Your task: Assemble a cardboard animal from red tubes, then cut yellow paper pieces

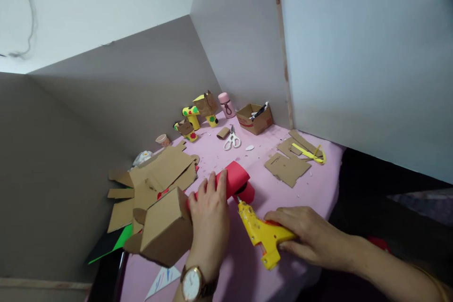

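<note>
Left hand (208, 212) is clamped over the red paper roll (231, 181), fingers curled across its top, pressing it against the cardboard box (164, 231) just to its left. Right hand (306, 236) is wrapped round the grip of the yellow glue gun (262, 233), nozzle aimed up-left and sitting right at the underside of the roll, beside the left fingertips. All of it sits on the pink worktop (311, 188). Scissors (231, 140) lie well beyond, with flat cardboard pieces (286, 168) off to the right.
</note>
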Motion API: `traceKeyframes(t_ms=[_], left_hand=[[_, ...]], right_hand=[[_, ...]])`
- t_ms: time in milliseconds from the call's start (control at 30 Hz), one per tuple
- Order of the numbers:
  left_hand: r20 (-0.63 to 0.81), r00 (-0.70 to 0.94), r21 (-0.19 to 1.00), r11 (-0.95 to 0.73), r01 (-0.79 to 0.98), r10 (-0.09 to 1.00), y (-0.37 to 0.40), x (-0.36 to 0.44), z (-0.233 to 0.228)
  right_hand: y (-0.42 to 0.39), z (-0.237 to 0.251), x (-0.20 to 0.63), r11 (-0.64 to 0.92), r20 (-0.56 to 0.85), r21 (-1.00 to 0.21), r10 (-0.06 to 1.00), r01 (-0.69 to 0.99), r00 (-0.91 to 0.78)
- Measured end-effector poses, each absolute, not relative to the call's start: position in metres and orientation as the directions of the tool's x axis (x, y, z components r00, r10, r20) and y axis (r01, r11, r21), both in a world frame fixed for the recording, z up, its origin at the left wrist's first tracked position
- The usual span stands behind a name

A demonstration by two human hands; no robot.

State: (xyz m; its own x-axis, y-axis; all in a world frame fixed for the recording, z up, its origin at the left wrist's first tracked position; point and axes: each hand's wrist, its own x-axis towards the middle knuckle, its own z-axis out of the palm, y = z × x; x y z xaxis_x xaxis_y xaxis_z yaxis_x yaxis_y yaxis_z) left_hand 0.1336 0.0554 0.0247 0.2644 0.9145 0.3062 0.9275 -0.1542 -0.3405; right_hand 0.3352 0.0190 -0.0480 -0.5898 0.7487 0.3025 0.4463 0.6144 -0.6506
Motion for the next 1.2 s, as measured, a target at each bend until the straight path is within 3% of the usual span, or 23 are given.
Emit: traceKeyframes(t_ms=[400,1200], left_hand=[[0.28,0.266,-0.349,-0.16,0.923,0.922,0.058,0.134,0.027],[0.265,0.247,-0.339,-0.15,0.929,0.932,0.059,0.135,0.029]], right_hand=[[0.029,-0.052,0.331,0.68,0.321,-0.534,0.713,0.503,-0.623],[0.03,-0.055,0.337,0.662,0.371,-0.55,0.74,0.509,-0.561]])
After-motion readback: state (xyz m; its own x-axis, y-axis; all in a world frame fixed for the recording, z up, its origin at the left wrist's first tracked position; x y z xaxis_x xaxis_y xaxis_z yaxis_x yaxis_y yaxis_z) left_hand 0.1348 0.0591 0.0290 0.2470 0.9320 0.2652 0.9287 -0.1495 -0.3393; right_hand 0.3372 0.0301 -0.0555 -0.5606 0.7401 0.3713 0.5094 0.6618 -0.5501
